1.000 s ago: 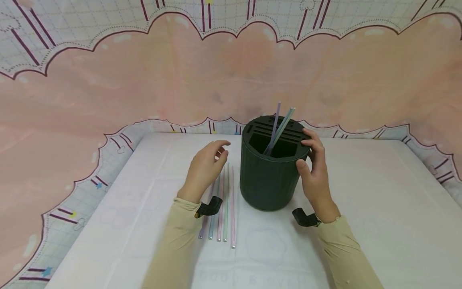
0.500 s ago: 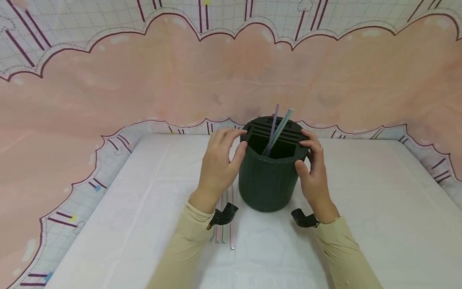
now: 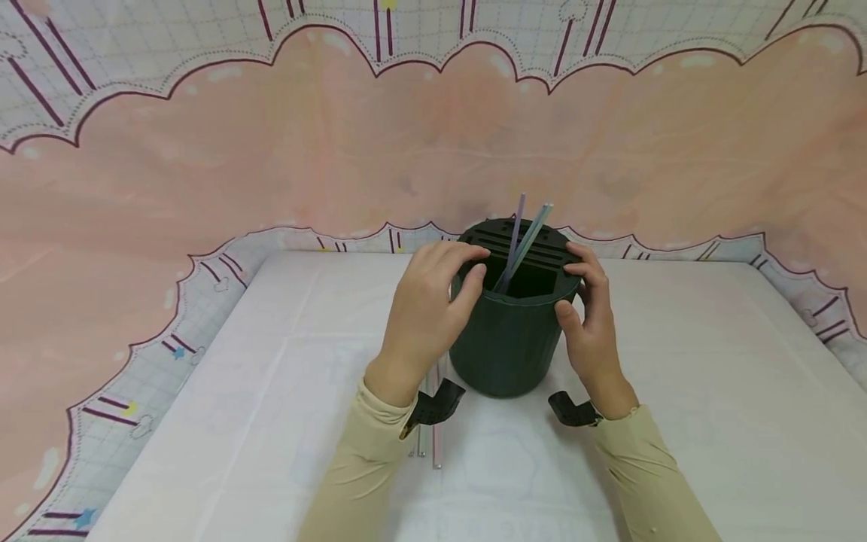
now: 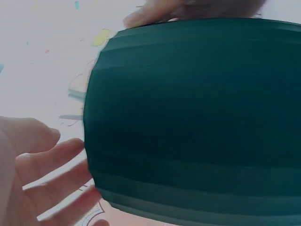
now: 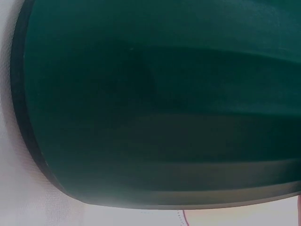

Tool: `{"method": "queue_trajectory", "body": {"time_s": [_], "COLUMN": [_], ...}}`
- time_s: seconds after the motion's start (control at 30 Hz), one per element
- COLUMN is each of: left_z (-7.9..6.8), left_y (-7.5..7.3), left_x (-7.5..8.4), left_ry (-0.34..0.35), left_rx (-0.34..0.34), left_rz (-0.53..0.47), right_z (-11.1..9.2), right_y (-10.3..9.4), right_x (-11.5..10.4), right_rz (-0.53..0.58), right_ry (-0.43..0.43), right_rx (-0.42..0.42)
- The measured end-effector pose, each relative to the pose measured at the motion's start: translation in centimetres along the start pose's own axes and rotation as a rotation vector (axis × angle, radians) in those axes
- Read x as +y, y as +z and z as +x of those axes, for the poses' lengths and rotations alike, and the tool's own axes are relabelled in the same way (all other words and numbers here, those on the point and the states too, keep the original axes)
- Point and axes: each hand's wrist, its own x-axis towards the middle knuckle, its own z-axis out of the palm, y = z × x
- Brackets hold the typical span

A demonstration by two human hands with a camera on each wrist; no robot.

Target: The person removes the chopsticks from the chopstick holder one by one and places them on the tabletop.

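A dark green round utensil holder point(image 3: 508, 346) with a slotted top stands upright on the white table. My right hand point(image 3: 591, 327) grips its right rim, thumb at the front and fingers over the top edge. Over the left rim is my left hand point(image 3: 433, 301), with fingers loosely bent and nothing between them. In the left wrist view its fingertips point(image 4: 75, 146) reach the edge of the holder point(image 4: 188, 117); contact is hard to tell. Several thin sticks, purple point(image 3: 518, 226) and teal point(image 3: 536, 229), lean in the large opening. Green wall point(image 5: 141, 117) fills most of the right wrist view.
Thin pastel sticks with shiny ends, such as a pink stick point(image 3: 436, 444), lie on the white tabletop point(image 3: 325, 361) beneath my left wrist, partly hidden. A peach patterned cloth point(image 3: 339, 150) hangs behind the table. Black cameras point(image 3: 436, 403) sit on both wrists.
My left hand has moved right from over the sticks on the table to the holder's left rim. The right hand and the holder have stayed in place.
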Motion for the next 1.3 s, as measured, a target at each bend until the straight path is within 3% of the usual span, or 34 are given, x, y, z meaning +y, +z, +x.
{"method": "queue_trajectory", "body": {"time_s": [0.1, 0.27, 0.4, 0.73, 1.3], "left_z": [0.1, -0.1, -0.2, -0.4, -0.6], "left_y": [0.0, 0.7, 1.5, 3.0, 3.4], "left_x": [0.1, -0.1, 0.0, 0.8, 1.0], "left_ry": [-0.031, -0.073, -0.065, -0.013, -0.034], "left_rx": [-0.017, -0.115, -0.154, -0.085, -0.038], "left_rz": [-0.016, -0.066, -0.095, -0.009, -0.077], "right_z": [0.0, 0.0, -0.1, -0.1, -0.1], "right_y": [0.0, 0.0, 0.1, 0.0, 0.0], "right_x": [0.1, 0.1, 0.1, 0.3, 0.0], "right_rz": [-0.001, -0.001, -0.012, -0.039, -0.029], "right_ry": [-0.006, -0.008, -0.007, -0.013, 0.009], "right_rx": [0.002, 0.004, 0.000, 0.008, 0.004]}}
